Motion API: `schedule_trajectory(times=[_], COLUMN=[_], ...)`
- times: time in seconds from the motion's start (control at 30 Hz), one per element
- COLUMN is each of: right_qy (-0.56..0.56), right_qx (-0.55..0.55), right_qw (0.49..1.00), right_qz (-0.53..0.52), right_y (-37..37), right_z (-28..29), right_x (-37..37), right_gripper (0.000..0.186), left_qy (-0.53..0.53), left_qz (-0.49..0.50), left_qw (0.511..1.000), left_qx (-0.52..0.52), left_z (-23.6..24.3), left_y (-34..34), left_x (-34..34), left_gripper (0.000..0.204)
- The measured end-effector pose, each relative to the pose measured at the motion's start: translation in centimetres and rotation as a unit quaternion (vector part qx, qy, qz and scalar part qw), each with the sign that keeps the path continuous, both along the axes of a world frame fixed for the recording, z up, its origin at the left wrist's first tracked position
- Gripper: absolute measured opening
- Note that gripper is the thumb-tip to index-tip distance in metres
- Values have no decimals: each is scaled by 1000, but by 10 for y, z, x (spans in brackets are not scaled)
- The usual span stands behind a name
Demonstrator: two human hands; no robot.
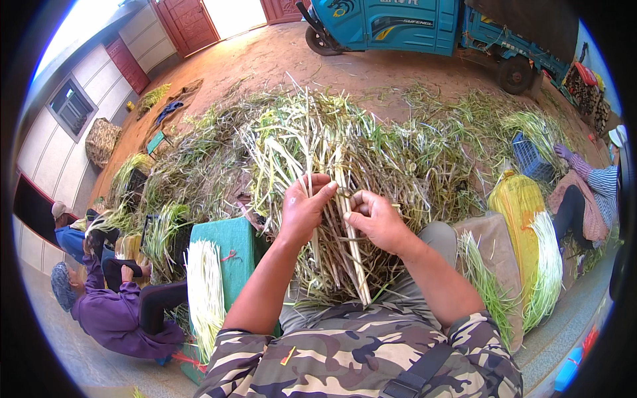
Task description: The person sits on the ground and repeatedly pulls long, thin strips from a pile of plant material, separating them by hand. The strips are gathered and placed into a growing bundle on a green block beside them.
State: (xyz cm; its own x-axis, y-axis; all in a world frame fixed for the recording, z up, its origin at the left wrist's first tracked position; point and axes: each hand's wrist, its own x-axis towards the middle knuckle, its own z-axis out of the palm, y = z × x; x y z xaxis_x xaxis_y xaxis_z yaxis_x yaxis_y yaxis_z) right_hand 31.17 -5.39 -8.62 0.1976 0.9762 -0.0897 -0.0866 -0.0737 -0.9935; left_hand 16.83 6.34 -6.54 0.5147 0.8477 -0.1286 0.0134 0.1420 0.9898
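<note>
- Pale stalks (308, 142) stand in front of the person's body, over the middle of a tangled heap (405, 179) of green and brown stalks; their upper ends rise above the fingers;
- the left hand (306, 205) pinches them between thumb and curled fingers;
- the right hand (375, 221) is just beside it, thumb and bent forefinger drawn close together at another light stalk (356, 259); whether it grips that one I cannot tell;
- to the left, a white bundle (204, 285) lies on a green block (240, 239); a co-worker in purple (119, 315) sits beyond;
- to the right, a greenish bundle (483, 278) lies near a yellow sack (517, 199), with a whiter bundle (545, 265) against the sack;
- further off are a blue crate (531, 159) and a blue three-wheeled vehicle (408, 30).
</note>
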Motion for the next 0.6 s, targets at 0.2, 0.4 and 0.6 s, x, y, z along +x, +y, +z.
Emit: schedule_trajectory(times=[0.2, 0.4, 0.6], right_qy=[-3, 22, -18], right_qx=[-34, -31, -19], right_qw=[999, 999, 999], right_qz=[-13, -10, -28], right_y=[-3, -2, 1], right_z=[4, -1, -11], right_x=[-5, -6, -6], right_gripper=[13, 15, 18], left_qy=[-1, 0, 12], left_qz=[-15, -23, 12], left_qw=[998, 998, 999], left_qx=[-59, -50, -46], left_z=[5, 1, 0], left_y=[-1, -1, -2], left_x=[3, 5, 5], left_gripper=[28, 29, 28])
